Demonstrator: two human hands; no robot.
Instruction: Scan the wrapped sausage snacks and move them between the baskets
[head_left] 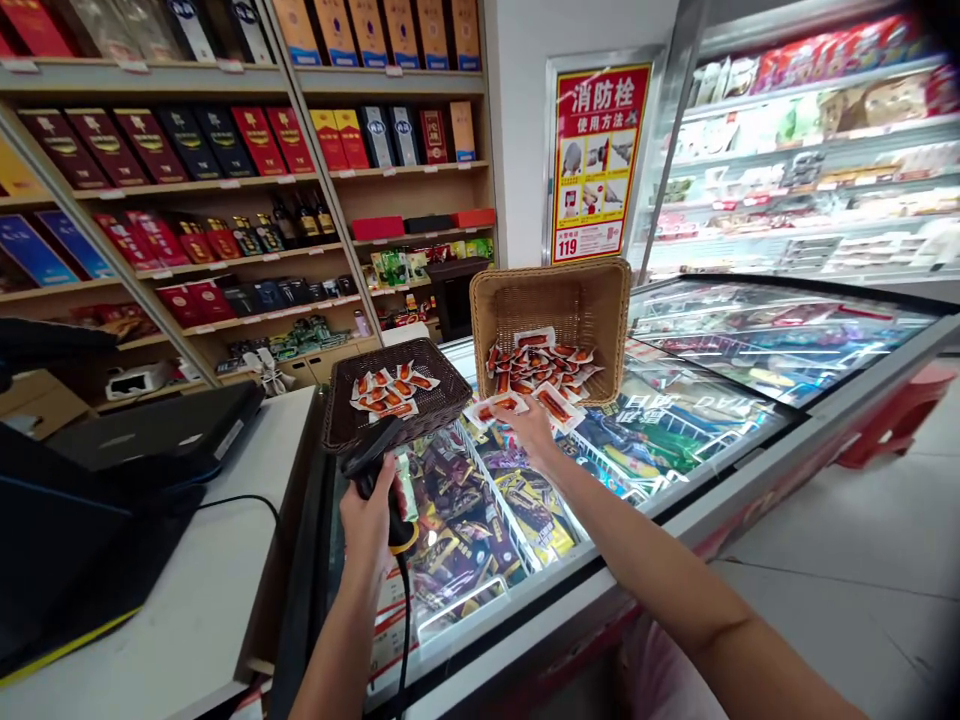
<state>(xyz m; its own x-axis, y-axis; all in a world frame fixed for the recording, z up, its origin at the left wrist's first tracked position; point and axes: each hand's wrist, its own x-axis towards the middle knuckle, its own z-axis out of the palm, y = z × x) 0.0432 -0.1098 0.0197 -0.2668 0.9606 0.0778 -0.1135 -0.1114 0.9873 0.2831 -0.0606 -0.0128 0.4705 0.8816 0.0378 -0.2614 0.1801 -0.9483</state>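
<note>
My left hand (365,525) is wrapped round the grip of a black barcode scanner (373,452), whose cable hangs down toward me. The scanner's head points up beside a dark brown woven basket (341,405), where several small sealed snack packets (386,392) lie. My right hand (534,432) pinches a clear-and-white snack packet (496,408) with reddish-brown food inside, at the front of a tan wicker basket (551,290). This basket tilts toward me and holds a heap of similar packets (536,365). Another packet (559,405) lies at its front rim, close to my fingers.
Both baskets rest on a glass-topped chest freezer (480,640) with packaged goods under the glass. A white counter (255,520) with a dark screen device (67,540) stands at the left. Shelves of boxes (202,140) rise behind; a red stool (896,415) is at the right.
</note>
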